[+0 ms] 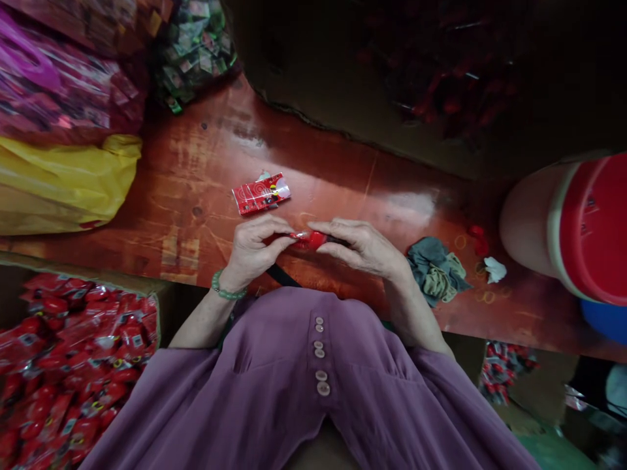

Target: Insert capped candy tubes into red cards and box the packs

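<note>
Box at 8 o'clock, low left: heaped with red packets, wrapped and shiny. Looks like the finished pile, though that is a judgement. It is well filled.

Yellow bag at 10 o'clock, with pink and green sacks of packets behind it on the table.

1 flat red packet lies at 11 o'clock from the hands, near but apart from them, on bare table.

Left hand, green bead bracelet at the wrist: fingertips pinched on the left end of a small red item. Right hand: fingers closed on its right end. Item held between both hands just above the table edge, dead centre. Clear film seems to wrap it; whether it is sealed I cannot tell. So 1 piece in hand, mid-work.

Crumpled grey-green cloth at 3 o'clock, loose rubber bands and a white scrap beyond it. Red-lidded tub far right.

Dark carton at 1 o'clock holds more red pieces, dim, seemingly stock not yet handled.
</note>
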Available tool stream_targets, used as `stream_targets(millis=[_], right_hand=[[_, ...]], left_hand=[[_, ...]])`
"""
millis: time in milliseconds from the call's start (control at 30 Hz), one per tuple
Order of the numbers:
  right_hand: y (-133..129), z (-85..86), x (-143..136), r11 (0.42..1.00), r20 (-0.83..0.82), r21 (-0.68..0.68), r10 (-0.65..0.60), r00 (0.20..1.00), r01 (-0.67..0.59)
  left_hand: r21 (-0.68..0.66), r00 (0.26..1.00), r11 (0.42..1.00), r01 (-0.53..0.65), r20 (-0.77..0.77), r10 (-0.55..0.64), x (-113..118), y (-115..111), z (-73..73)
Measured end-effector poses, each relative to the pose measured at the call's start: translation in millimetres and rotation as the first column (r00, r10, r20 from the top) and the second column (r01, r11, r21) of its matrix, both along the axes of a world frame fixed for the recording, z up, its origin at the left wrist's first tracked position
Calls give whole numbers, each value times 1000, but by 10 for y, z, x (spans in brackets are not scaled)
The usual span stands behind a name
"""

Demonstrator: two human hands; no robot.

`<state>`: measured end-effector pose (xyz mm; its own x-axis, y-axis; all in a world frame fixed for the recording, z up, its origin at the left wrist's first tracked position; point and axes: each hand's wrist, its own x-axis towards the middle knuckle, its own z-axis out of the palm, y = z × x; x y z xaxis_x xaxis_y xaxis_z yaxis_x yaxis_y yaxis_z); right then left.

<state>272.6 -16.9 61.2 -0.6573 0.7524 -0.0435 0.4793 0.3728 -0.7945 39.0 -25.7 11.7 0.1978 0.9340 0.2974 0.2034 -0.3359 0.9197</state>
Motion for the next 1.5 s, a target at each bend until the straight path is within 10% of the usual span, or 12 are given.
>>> stream_targets(millis=[533, 767, 1000, 1300, 1500], right_hand=[[98, -202, 62, 799, -89, -598, 11, 996, -62], [124, -194, 46, 783, -176, -612, -4, 984, -106], [181, -157, 69, 824, -101, -558, 43, 994, -93], [-1, -135, 211, 811, -250, -519, -445, 860, 270], [-43, -92, 83, 886, -257, -405, -347, 902, 226]], left_hand=[[-560, 966, 801, 210, -8, -258, 37, -113, -75], [-486, 857, 788, 379, -137, -497, 9, -94, 65], [-296, 866, 898, 325, -289, -409, 35, -48, 69], [-392, 986, 906, 159, 111, -124, 89, -68, -56], [-362, 991, 925, 113, 113, -77, 130, -84, -66]])
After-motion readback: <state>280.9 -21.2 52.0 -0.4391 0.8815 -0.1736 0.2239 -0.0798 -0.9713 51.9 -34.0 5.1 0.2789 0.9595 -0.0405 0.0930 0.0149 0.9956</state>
